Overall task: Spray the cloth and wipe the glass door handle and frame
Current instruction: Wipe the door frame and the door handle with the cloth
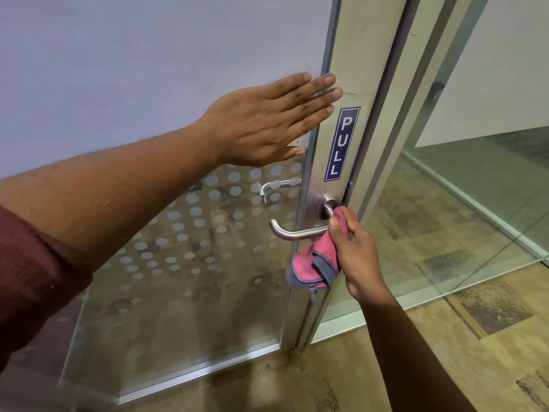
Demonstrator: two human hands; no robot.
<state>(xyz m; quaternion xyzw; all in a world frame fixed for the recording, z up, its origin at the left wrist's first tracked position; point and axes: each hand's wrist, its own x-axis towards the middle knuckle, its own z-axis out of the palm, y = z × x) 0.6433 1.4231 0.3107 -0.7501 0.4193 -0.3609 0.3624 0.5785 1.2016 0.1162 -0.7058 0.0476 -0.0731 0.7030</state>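
The left hand point(267, 120) lies flat and spread open against the frosted glass door point(148, 69), fingertips reaching the metal frame point(365, 55). Below it, the right hand point(356, 251) pinches a pink cloth point(315, 263) against the base of the steel handle point(294, 231). A blue PULL sign point(341, 144) sits between the hands. Right of the right hand, clear glass panels point(445, 218) stand over a mottled brown floor point(416, 352).

Pink grey-edged cloth point(316, 264), blue PULL sign point(341, 144), silver handle point(294, 231)
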